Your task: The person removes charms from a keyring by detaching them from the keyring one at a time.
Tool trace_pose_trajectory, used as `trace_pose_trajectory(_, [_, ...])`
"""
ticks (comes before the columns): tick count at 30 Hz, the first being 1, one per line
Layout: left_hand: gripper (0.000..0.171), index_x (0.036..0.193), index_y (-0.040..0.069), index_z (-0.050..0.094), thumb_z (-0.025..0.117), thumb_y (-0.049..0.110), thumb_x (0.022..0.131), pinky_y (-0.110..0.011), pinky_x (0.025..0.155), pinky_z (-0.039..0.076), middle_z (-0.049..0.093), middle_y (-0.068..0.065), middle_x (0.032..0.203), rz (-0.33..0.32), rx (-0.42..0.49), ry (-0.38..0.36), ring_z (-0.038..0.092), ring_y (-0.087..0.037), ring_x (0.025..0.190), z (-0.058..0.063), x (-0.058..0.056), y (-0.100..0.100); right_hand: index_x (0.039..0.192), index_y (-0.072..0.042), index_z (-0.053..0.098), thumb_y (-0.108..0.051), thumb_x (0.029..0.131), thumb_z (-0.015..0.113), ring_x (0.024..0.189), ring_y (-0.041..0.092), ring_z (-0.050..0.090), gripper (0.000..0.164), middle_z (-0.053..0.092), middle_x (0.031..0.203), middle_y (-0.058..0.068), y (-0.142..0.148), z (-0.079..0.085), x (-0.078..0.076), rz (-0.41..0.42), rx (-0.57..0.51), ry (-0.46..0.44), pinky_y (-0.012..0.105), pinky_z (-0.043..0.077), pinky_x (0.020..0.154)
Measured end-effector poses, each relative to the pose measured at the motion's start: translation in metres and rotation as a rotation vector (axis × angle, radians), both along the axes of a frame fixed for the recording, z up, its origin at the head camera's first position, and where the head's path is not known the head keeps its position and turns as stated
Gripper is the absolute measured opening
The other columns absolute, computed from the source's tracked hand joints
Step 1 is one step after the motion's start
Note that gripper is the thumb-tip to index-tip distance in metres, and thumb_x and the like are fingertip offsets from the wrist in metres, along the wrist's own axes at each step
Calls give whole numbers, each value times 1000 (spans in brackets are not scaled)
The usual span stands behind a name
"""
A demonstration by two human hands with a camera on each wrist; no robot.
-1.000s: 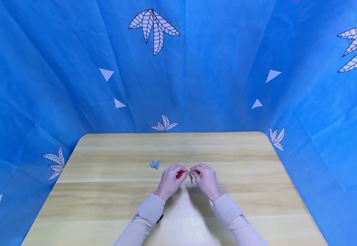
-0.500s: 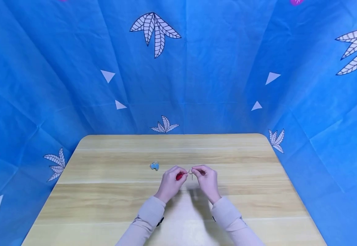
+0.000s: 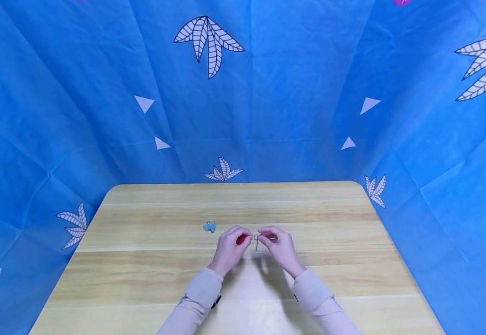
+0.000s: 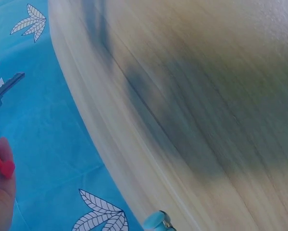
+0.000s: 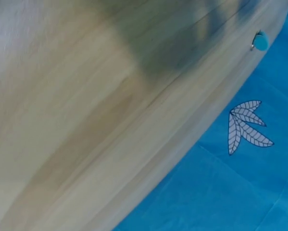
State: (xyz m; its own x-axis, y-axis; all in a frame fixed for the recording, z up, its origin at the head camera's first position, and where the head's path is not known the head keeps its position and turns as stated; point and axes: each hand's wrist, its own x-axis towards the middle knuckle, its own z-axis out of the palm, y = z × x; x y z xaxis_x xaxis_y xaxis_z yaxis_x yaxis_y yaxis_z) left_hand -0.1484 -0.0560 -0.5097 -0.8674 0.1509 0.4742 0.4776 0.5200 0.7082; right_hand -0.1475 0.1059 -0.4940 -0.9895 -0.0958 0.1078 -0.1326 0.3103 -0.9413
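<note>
In the head view, my left hand (image 3: 231, 249) curls round a red keychain piece (image 3: 240, 239), fingertips close to a small metal key ring (image 3: 256, 237). My right hand (image 3: 279, 245) pinches that ring's right side between thumb and forefinger. A key (image 3: 256, 246) hangs from the ring in the narrow gap between both hands. The left wrist view shows the key's blade (image 4: 11, 84) sticking out at the left edge, above the red piece (image 4: 3, 167) in my fingers. Only a sliver of hand enters the right wrist view.
A light-blue keychain (image 3: 210, 226) with a metal ring lies on the wooden table (image 3: 150, 265), beyond my left hand. Blue cloth (image 3: 293, 93) with leaf prints hangs behind the table and along both sides. The hands' shadows fall on the wood.
The key has turned from its flat side to a thin edge, and the ring shows more clearly between the hands. Both hands stay close together with little movement; the blue keychain lies still.
</note>
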Motion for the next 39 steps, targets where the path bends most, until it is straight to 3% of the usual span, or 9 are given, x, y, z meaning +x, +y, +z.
trace_pose_trajectory(8, [4,82,11,68,65,8,83,-16,67,52,65,1,82,-36,-27,17,60,-7,74,1,0,0,92,-11,69,-15,83,65,82,16,65,10,70,89,4,1,0,0,120,105,52,17,53,73])
trace_pose_trajectory(17, [6,80,12,67,66,6,82,-16,64,52,65,2,79,-50,-23,46,59,-6,72,1,3,1,90,-8,69,-15,83,66,78,15,66,10,70,89,7,3,-2,1,155,161,53,15,52,68])
trace_pose_trajectory(25, [7,80,11,67,66,4,81,-16,65,52,65,0,79,-46,-31,66,60,-7,72,0,6,2,83,-6,69,-12,80,68,72,13,64,7,69,81,3,2,-2,3,106,247,164,17,52,65])
trace_pose_trajectory(32, [8,82,12,68,68,5,80,-16,64,51,66,-2,80,-51,-1,62,59,-7,72,0,6,3,80,-3,68,-11,78,70,69,9,61,8,69,77,3,2,-1,3,37,162,147,19,53,63])
trace_pose_trajectory(39, [4,83,11,68,67,7,81,-17,66,53,66,0,80,-74,25,39,61,-7,73,0,5,2,79,-1,68,-8,76,71,66,7,60,8,68,75,3,2,-2,2,18,113,125,19,53,62])
